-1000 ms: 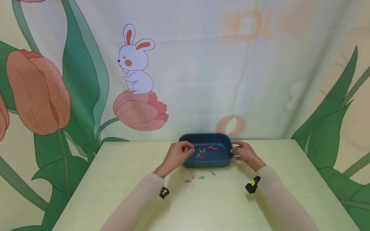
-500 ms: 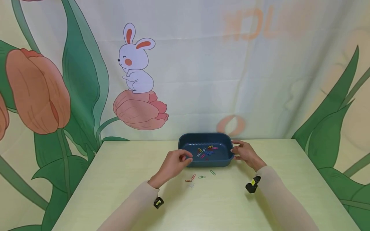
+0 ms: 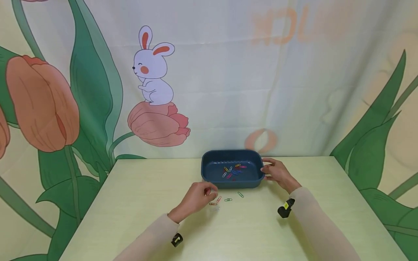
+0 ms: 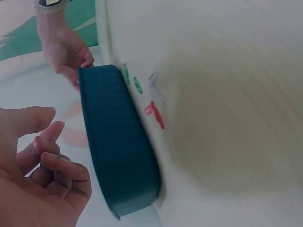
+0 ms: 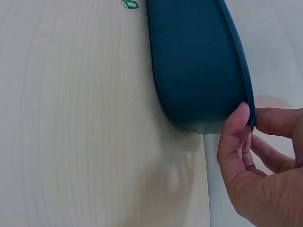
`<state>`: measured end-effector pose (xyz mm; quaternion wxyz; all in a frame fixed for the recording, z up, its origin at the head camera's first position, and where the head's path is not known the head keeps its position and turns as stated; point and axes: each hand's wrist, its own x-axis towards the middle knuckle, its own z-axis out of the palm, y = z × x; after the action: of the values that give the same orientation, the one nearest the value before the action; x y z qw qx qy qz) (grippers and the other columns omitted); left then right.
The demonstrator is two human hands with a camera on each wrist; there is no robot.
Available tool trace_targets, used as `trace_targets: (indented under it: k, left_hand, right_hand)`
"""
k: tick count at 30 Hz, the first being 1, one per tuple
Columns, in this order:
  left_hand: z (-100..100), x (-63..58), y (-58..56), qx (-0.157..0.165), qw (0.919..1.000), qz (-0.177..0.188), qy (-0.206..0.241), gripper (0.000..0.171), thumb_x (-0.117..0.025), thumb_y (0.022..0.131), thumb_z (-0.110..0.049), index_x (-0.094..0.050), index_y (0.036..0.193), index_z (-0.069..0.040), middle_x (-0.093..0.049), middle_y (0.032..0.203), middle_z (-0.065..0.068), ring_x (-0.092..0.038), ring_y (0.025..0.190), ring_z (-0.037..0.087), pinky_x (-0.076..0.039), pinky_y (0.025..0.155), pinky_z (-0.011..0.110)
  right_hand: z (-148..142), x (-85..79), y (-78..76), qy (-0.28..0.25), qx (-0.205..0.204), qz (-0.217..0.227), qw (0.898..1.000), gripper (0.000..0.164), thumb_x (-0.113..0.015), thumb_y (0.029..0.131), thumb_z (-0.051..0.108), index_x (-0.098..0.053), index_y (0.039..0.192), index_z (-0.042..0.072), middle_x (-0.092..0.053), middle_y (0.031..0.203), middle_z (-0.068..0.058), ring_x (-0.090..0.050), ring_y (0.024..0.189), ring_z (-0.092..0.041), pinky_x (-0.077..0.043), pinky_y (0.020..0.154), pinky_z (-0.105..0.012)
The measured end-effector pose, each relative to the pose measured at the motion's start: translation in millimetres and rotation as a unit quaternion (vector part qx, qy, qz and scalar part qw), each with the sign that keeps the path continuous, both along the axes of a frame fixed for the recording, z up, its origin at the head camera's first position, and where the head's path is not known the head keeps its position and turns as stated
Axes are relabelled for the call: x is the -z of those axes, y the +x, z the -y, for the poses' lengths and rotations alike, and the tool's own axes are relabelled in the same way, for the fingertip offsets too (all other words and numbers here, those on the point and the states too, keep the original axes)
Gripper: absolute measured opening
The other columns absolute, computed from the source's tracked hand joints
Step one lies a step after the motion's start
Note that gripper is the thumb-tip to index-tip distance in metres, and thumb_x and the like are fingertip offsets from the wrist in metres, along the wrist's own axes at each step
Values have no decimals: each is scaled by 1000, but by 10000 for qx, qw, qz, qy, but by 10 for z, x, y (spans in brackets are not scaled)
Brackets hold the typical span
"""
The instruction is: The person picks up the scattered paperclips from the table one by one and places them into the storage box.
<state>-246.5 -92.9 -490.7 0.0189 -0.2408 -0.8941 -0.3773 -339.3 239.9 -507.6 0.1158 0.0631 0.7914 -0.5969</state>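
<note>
A dark blue rectangular plastic bin (image 3: 233,184) stands at the table's back edge, with several coloured paper clips (image 3: 229,176) scattered on its floor. My right hand (image 3: 279,174) pinches the bin's right end by the rim; the right wrist view shows fingertips on both sides of that rim (image 5: 247,75). In front of the bin's left corner hovers my left hand (image 3: 197,197), fingers loosely curled. In the left wrist view a gap shows between its thumb and forefinger, with nothing held. Close to its fingertips lie a pink paper clip (image 3: 219,199) and a red paper clip (image 3: 213,203).
Two green paper clips (image 3: 240,194) lie in front of the bin, and some whitish clips (image 3: 214,208) lie nearer the person. Directly behind the pale wooden table (image 3: 248,232) hangs a printed curtain (image 3: 222,90) with a rabbit and tulips.
My left hand has drawn back from over the bin's left end and come down toward the loose clips. The right hand and the bin have stayed in place.
</note>
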Motion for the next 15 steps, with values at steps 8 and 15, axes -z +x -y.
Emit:
trace_targets:
  k: [8,15]
  left_hand:
    - [36,176,-2,105,9984,343,-445,14,-71,86,-9,-74,98,-3,-45,62,-6,-37,55,6,-30,55,19]
    - [72,310,-36,238,9956,484,-771,11,-74,85,-10,-74,94,-6,-47,62,-6,-39,56,6,-30,54,19]
  right_hand:
    - [-4,12,-4,-63,23,10,10000,54,-59,95,7,-43,147,12,-58,111,-9,-65,106,-30,-58,81,-38]
    - [-21,15,1,-92,-28,-19,10000,55,-58,96,8,-41,148,10,-58,105,-5,-65,104,-29,-57,85,-41]
